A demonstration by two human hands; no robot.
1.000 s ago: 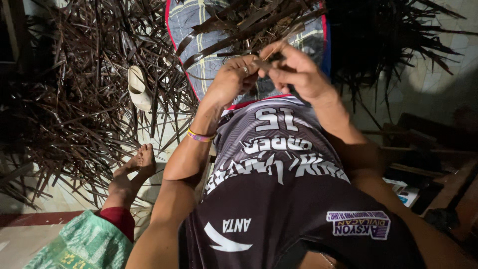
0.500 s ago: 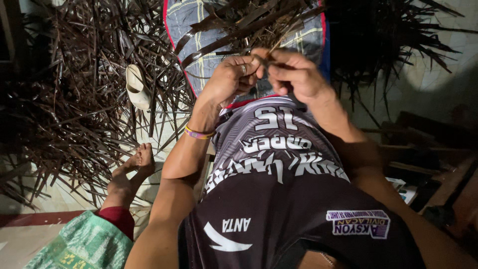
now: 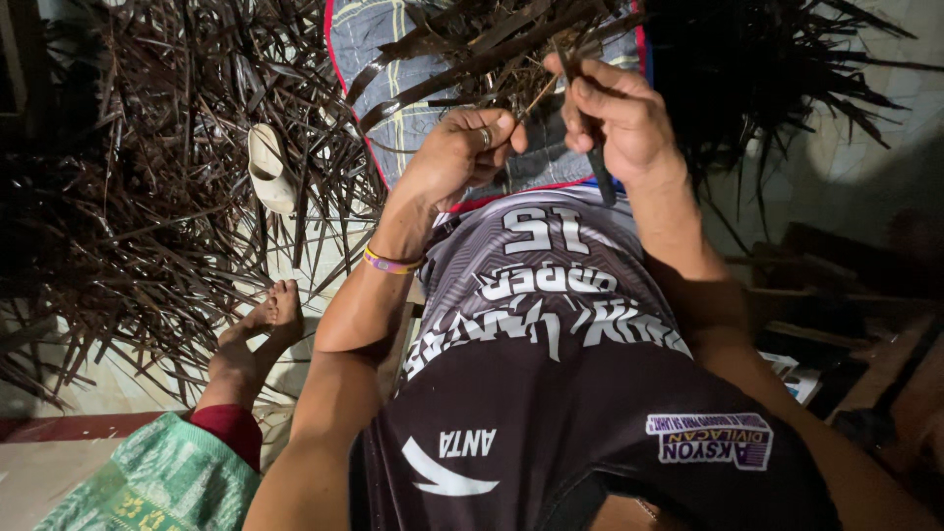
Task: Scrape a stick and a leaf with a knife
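My left hand (image 3: 460,149), with a ring on one finger, pinches a thin pale leaf rib (image 3: 537,97) between thumb and fingers. Just to its right, my right hand (image 3: 618,116) is closed around a dark-handled knife (image 3: 601,175) whose handle points down toward my shirt. The blade is hidden among the leaves. Both hands work over long dried brown leaf strips (image 3: 472,54) lying across a plaid cloth (image 3: 388,69) on my lap.
A big heap of dried brown leaves (image 3: 138,206) covers the floor on the left, with a pale sandal (image 3: 267,167) lying in it. Another person's bare foot (image 3: 264,324) and green patterned cloth (image 3: 162,482) are at lower left. Dark wooden pieces (image 3: 836,285) lie at right.
My hands have drawn a little apart, the left going left and the right up and to the right. The thin rib now shows between them.
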